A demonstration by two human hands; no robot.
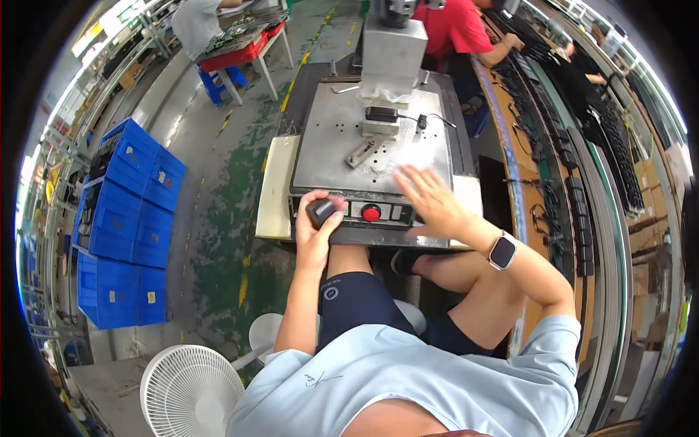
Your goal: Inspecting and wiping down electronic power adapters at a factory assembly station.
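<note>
My left hand (312,237) is closed around a small black block (321,212), like a power adapter casing, at the machine's front left corner. Fingers spread and slightly blurred, my right hand (435,207) hovers by the front right of the metal plate (328,146) and holds nothing. Between the two hands, a red push button (371,213) sits on the front panel. A black power adapter (381,113) with a short cord rests on a small metal fixture (380,128) under the grey press head (393,54). In front of it lies a metal clamp bar (365,151).
On the right runs a conveyor line (582,197) with rows of black adapters and cords. Blue bins (120,229) are stacked at left, and a white fan (191,392) stands lower left. A person in red (459,29) works beyond the press, another person (195,28) at far left.
</note>
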